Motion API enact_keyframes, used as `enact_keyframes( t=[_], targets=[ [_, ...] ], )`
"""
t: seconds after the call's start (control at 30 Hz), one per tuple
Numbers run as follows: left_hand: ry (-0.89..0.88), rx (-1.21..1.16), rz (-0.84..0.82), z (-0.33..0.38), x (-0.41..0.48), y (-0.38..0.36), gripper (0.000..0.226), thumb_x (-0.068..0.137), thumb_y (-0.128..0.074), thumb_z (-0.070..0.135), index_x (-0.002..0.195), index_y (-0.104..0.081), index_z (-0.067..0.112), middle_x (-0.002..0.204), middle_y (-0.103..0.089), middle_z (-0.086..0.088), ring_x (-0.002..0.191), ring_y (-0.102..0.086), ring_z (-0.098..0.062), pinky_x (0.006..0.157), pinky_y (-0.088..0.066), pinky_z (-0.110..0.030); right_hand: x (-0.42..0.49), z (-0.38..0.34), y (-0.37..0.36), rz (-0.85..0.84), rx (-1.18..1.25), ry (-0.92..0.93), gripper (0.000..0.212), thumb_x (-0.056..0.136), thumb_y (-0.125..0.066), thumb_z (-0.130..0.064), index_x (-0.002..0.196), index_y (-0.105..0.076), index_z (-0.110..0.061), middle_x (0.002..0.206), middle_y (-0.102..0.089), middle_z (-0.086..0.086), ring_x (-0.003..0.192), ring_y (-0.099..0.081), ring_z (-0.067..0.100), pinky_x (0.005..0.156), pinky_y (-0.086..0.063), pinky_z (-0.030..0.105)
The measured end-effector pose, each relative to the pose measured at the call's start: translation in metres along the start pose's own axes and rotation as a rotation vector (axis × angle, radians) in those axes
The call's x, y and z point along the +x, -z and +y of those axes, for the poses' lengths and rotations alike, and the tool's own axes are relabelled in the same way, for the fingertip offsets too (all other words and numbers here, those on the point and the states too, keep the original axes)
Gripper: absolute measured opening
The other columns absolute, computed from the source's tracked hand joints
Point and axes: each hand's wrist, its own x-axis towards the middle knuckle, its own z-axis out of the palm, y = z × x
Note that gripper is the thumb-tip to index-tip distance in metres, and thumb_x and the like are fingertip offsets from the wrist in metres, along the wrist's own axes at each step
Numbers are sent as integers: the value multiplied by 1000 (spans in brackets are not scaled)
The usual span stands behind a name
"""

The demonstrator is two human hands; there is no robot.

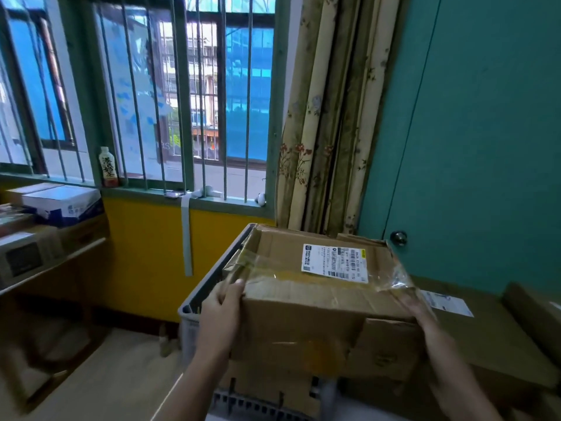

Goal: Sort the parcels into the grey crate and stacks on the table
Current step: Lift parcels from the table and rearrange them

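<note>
At five o'clock in the view, right over the grey crate (pixel 189 317): holds a big taped cardboard parcel (pixel 303 311) between both hands, label up. Clamps the left hand (pixel 223 305) on the parcel's nine o'clock edge, grip curled over the top corner, thumb on the lid. Presses the right hand (pixel 420 311) to the three o'clock side, under the loose tape; too blurred to tell whether that grip hooks the edge or lies flat. Sits the parcel above the crate's rim, with more cardboard (pixel 273 390) showing beneath it inside; cannot tell whether touching or just clear. Reads as the crate step of the sort, mid-placement or mid-lift, no telling which. Leaves flat parcels (pixel 485 335) waiting at three o'clock of the crate, and a stack of boxes (pixel 60 205) on the counter (pixel 76 252) out at nine o'clock. Calls next for a level, two-handed move, keeping the bottom clear of the near rim and the torn flap from snagging. Looks a tight fit, so probably wants a slow, square descent if going in.
</note>
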Motion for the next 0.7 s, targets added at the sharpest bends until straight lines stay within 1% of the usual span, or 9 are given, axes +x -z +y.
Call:
enact_keyframes(
  t=[0.07, 0.17, 0.27, 0.37, 0.4, 0.47, 0.53, 0.6, 0.7],
  targets=[
    [-11, 17, -18, 1, 18, -3, 20, 102, -51, 35, 117, -53, 24, 98, -53, 10, 87, -46, 0, 81, -39, -35, 13, 2, -9, -22, 80, -32, 51, 80, -65, -54, 122, -61, -24, 94, -73, 14, 87, -68, 33, 68, -49, 38],
    [-56, 72, -24, 8, 53, -7, 28, 99, -54, 42, 119, -49, 22, 104, -54, 5, 91, -49, -5, 75, -41, -35, 38, 0, -21, -28, 123, 63, 40, 86, -62, -52, 121, -61, -32, 101, -72, 8, 91, -68, 29, 71, -52, 38],
    [-113, 75, -7, 18, 91, -16, 29, 99, -54, 46, 115, -49, 23, 100, -53, 8, 93, -52, -9, 81, -44, -37, 64, -23, -36, -44, 83, 140, 38, 89, -58, -54, 123, -59, -36, 105, -67, 5, 94, -65, 27, 77, -54, 42],
    [-136, 86, 5, 23, 134, -31, 27, 100, -50, 48, 116, -51, 25, 102, -53, 10, 100, -50, -15, 87, -40, -35, 101, -48, -55, -51, 91, 191, 26, 89, -59, -52, 110, -63, -36, 101, -68, 4, 90, -67, 25, 76, -57, 43],
    [-118, 82, 10, 22, 149, -35, 34, 99, -50, 51, 121, -52, 25, 110, -54, 7, 108, -48, -18, 93, -40, -37, 113, -55, -61, -43, 89, 199, 25, 89, -60, -52, 108, -63, -37, 101, -69, 4, 90, -68, 25, 78, -58, 44],
    [-48, 61, 13, 18, 178, -45, 61, 94, -51, 63, 141, -48, 25, 139, -49, -3, 128, -45, -26, 109, -38, -47, 139, -66, -74, -29, 67, 239, 25, 91, -59, -49, 111, -62, -34, 99, -68, 3, 88, -67, 24, 77, -57, 41],
    [55, 46, 22, 15, 198, -52, 77, 90, -52, 69, 153, -37, 28, 156, -37, -8, 141, -36, -33, 113, -35, -56, 164, -67, -85, -31, 49, 265, 26, 92, -60, -48, 110, -60, -29, 101, -68, 2, 91, -67, 24, 83, -56, 41],
    [104, 2, 20, 12, 215, -59, 72, 94, -51, 63, 154, -35, 26, 155, -37, -10, 138, -38, -34, 108, -38, -54, 185, -65, -96, -51, 28, 280, 42, 86, -63, -57, 116, -61, -27, 115, -67, 3, 104, -64, 27, 95, -52, 48],
    [83, -49, 73, 15, 241, -69, 57, 98, -52, 53, 147, -44, 25, 144, -47, -9, 119, -45, -28, 97, -41, -47, 216, -61, -113, -57, 34, 301, 96, 55, -62, -86, 132, -57, -30, 127, -63, 1, 116, -61, 29, 100, -50, 52]
  ],
)
